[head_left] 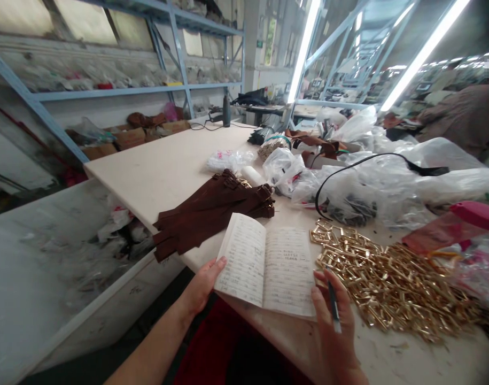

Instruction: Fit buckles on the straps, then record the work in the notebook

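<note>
Between left hand [205, 283] and right hand [326, 318] | open notebook [264, 267] | right-side contact unclear

The single view is head-worn, looking forward and down across the tabletop [148, 160], with the left hand [202, 286], the right hand [342, 323] and the open notebook [286, 272] close below it at the near edge. Past them it reaches to blue shelving [119, 92] on the far left and slanting light tubes [424, 56] on the far right, where depth is hard to judge
</note>
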`<state>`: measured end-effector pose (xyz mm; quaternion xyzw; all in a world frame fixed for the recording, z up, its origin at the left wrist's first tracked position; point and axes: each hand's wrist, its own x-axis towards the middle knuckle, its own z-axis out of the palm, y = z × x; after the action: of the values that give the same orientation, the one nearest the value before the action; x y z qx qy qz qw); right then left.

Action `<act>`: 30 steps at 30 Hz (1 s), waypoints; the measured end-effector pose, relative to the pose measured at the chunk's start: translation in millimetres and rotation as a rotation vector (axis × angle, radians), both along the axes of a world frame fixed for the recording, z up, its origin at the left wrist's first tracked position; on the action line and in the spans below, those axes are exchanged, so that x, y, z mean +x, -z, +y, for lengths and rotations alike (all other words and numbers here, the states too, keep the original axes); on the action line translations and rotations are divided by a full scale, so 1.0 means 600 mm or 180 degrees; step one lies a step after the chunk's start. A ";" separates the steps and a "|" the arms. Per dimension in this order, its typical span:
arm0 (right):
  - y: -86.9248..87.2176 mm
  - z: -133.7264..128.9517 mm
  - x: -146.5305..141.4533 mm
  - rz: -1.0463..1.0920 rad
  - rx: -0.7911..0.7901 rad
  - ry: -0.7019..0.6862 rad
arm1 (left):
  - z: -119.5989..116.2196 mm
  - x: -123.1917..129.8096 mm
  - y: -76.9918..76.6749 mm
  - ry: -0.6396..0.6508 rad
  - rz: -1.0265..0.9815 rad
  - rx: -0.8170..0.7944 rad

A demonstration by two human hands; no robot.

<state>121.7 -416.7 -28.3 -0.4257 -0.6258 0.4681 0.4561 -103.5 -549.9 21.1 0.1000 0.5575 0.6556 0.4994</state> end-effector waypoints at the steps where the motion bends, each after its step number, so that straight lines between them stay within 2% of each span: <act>1: 0.000 0.001 0.000 -0.0004 -0.0030 0.0020 | 0.000 0.000 0.000 -0.0020 0.0011 -0.0007; 10: 0.009 0.005 -0.001 -0.0069 -0.0100 0.0108 | 0.000 -0.005 0.002 -0.0127 -0.0123 0.0077; 30: -0.001 0.001 -0.003 -0.0142 -0.0044 0.0090 | -0.004 -0.007 0.013 -0.0137 -0.0063 0.0203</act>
<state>119.7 -416.3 -27.8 -0.4480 -0.6264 0.4563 0.4457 -108.0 -552.2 13.5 0.0972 0.5333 0.6846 0.4872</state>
